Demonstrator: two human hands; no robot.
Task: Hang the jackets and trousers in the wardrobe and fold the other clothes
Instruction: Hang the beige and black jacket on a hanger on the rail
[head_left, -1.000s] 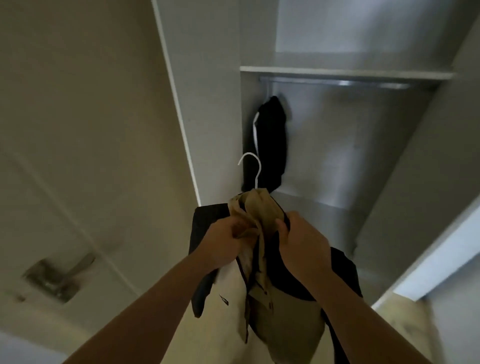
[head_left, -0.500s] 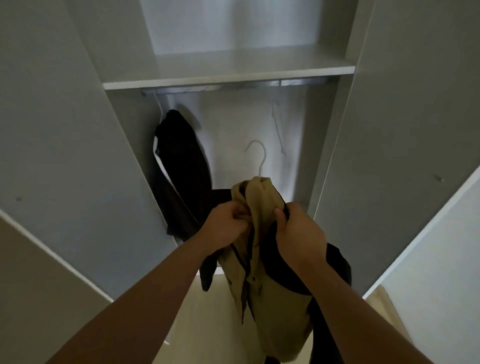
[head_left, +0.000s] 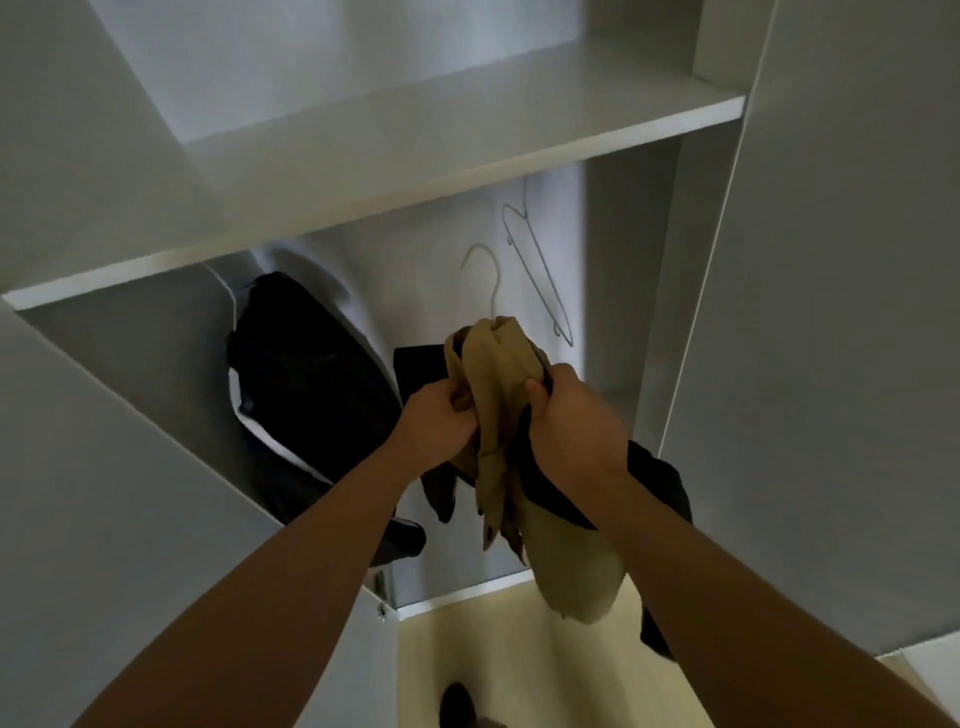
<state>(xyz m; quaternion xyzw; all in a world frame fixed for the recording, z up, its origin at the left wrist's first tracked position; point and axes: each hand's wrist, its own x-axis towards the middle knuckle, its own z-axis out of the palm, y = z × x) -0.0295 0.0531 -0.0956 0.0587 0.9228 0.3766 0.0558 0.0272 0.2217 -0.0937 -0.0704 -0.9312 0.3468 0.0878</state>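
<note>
Black against the pale interior, a dark garment (head_left: 306, 384) hangs at the wardrobe's left under the white shelf (head_left: 467, 150). An empty wire hanger (head_left: 540, 280) dangles by the back wall, just beyond the held bundle. Grey wardrobe panels (head_left: 831, 312) flank the opening, with cream floor (head_left: 467, 639) below. Both arms reach forward and up. The left hand (head_left: 441, 421) and right hand (head_left: 571, 415) each grip the bunched collar of the tan jacket (head_left: 498, 415), draped with a black layer (head_left: 660, 478) on a white hanger (head_left: 488, 280) whose hook stands free beneath the shelf.
</note>
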